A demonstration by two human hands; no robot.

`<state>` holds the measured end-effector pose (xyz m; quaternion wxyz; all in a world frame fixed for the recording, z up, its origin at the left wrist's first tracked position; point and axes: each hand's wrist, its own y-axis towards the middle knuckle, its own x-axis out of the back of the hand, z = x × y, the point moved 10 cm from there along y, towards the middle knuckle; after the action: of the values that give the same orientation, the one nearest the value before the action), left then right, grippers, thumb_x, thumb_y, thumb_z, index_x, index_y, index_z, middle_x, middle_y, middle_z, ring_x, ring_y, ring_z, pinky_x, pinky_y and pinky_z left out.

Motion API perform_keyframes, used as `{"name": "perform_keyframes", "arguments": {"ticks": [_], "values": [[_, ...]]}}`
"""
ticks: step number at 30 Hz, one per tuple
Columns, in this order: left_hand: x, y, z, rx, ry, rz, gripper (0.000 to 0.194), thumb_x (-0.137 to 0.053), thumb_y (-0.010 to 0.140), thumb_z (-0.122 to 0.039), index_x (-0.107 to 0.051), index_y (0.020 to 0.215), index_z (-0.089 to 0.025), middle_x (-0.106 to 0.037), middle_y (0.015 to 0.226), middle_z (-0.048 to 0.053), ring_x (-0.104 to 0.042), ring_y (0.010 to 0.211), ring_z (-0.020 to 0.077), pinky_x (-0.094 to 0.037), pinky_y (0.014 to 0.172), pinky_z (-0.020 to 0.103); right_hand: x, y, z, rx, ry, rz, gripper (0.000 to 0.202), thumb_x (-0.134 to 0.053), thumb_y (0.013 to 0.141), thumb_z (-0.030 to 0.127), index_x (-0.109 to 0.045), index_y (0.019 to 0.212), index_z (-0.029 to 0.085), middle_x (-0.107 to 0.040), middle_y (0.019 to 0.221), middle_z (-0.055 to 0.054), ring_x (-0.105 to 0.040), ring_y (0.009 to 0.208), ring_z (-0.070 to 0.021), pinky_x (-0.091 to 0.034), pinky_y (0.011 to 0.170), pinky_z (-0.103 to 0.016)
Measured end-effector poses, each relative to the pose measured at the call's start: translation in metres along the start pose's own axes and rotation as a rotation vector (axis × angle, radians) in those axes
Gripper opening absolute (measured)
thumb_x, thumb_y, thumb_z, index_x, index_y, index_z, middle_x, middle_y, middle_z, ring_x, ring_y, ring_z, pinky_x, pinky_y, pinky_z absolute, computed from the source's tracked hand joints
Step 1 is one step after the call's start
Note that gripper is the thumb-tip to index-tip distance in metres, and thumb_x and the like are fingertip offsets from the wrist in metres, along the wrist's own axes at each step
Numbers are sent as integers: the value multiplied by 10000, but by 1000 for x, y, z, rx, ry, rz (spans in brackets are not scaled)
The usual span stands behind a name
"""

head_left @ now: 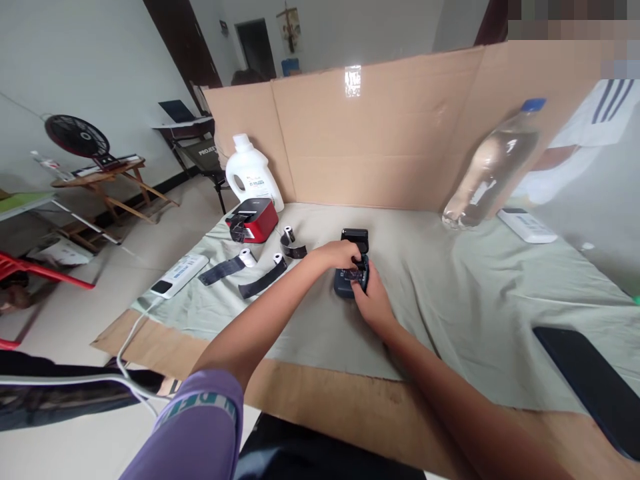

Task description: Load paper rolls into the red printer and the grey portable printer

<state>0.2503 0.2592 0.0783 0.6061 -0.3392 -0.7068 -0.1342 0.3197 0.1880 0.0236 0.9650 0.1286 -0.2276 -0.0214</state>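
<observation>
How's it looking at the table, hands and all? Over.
Left hand over the dark device, lid raised. Right hand gripping its right side. Three small rolls to its left, apart from it. Left hand hides part of its inside.

1. A small dark boxy device (345,288) sat centrally on the pale green cloth (310,333).
2. Three black-and-white paper rolls (247,258) lay left, near a red-and-black boxy machine (264,225).
3. A white plastic jug (256,175) stood behind that.
4. Rear right: a clear plastic bottle (493,173).
5. Front right lay a flat black phone (590,387).
</observation>
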Motion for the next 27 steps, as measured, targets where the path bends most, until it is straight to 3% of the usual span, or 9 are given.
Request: {"name": "perform_keyframes", "arguments": {"ticks": [4, 7, 10, 13, 16, 17, 19, 22, 27], "values": [[11, -4, -4, -97, -100, -57, 241, -651, 759, -256, -766, 955, -177, -742, 898, 45, -632, 763, 178, -414, 637, 250, 2, 1, 1, 9, 14, -3, 689, -501, 877, 343, -314, 1503, 121, -444, 1478, -182, -418, 1371, -339, -349, 1128, -560], [40, -27, 4, -140, -377, -306, 221, -672, 770, -299, -742, 929, -163, -723, 950, 41, -620, 816, 164, -442, 710, 240, 3, 0, 4, 35, 20, -5, 688, -521, 880, 367, -322, 1500, 145, -457, 1466, -177, -426, 1365, -338, -354, 1121, -560], [66, -81, 45, -23, -665, -645, 309, -687, 781, -383, -695, 984, -150, -690, 901, 43, -608, 789, 146, -468, 714, 245, 3, 0, 4, 36, 10, -6, 698, -504, 902, 410, -305, 1505, 121, -440, 1477, -189, -419, 1370, -336, -340, 1130, -557], [71, -165, 101, 169, -780, -980, 351, -712, 758, -401, -641, 994, -152, -664, 871, 37, -625, 771, 141, -496, 701, 246, 3, -1, 5, 33, 16, -1, 675, -489, 920, 444, -320, 1501, 145, -456, 1468, -171, -438, 1355, -325, -349, 1127, -548], [48, -264, 159, 551, -723, -1263, 397, -712, 754, -417, -610, 1036, -156, -678, 925, 50, -642, 722, 145, -499, 636, 251, 4, -1, 5, 20, 9, -6, 671, -491, 921, 452, -330, 1497, 148, -460, 1465, -168, -449, 1344, -321, -358, 1121, -539], [36, -294, 172, 706, -661, -1305, 418, -703, 761, -439, -617, 1060, -160, -683, 915, 46, -640, 674, 148, -489, 601, 258, 4, -1, 4, 14, 0, -8, 674, -489, 922, 453, -328, 1498, 143, -460, 1465, -171, -452, 1341, -322, -358, 1120, -540], [13, -334, 185, 872, -582, -1314, 421, -707, 757, -443, -648, 1043, -139, -688, 835, 51, -649, 640, 179, -486, 597, 287, 3, -1, 3, 1, -20, -10, 685, -487, 921, 456, -319, 1503, 137, -459, 1467, -173, -453, 1340, -326, -356, 1118, -543], [-18, -359, 189, 1034, -452, -1226, 404, -694, 752, -450, -683, 1015, -144, -699, 747, 50, -680, 678, 229, -510, 675, 326, 4, -1, 3, -8, -49, -19, 695, -489, 916, 460, -323, 1504, 127, -450, 1476, -180, -453, 1340, -330, -350, 1122, -540], [-55, -351, 193, 1146, -390, -1063, 376, -673, 735, -481, -688, 969, -187, -725, 794, 58, -695, 777, 266, -511, 777, 349, 5, -1, 7, 3, -55, -24, 661, -494, 920, 462, -361, 1490, 152, -480, 1453, -173, -490, 1308, -320, -379, 1104, -521]]}}
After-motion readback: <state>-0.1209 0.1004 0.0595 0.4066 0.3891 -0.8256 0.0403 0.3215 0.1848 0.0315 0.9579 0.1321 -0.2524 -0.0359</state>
